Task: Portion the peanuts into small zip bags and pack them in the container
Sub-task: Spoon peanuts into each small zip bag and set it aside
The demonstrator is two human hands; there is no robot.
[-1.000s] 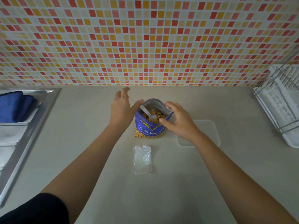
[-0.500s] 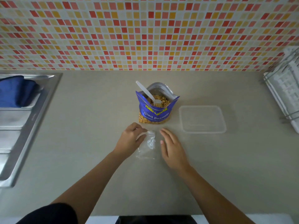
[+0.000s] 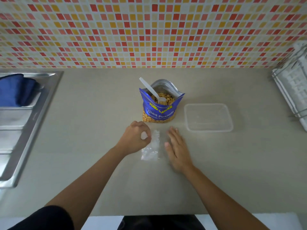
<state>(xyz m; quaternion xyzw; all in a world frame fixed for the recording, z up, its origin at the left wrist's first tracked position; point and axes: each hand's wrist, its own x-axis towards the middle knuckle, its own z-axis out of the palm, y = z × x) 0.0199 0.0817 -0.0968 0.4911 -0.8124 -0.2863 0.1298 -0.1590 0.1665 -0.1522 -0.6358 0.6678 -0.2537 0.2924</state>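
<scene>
The fingers of the left hand were curled in, thumb against fingertips, pinching the upper left edge of a small clear plastic zip bag that lay flat on the grey-beige worktop. The fingers of the right hand were straight and close together, palm down, just to the right of the bag; whether they touched its edge could not be told.

Just behind the bag stood an open blue foil pouch of salted peanuts with yellow lettering, upright, its mouth wide and the nuts showing. A white plastic spoon sat in the pouch, bowl on the peanuts, handle leaning up to the left past the rim. Right of the pouch, apart from it, was a clear rectangular plastic container.

At the far left was a stainless steel sink with a dark blue cloth in it, at the far right a white dish rack, and behind everything a red, orange and cream mosaic tile wall.
</scene>
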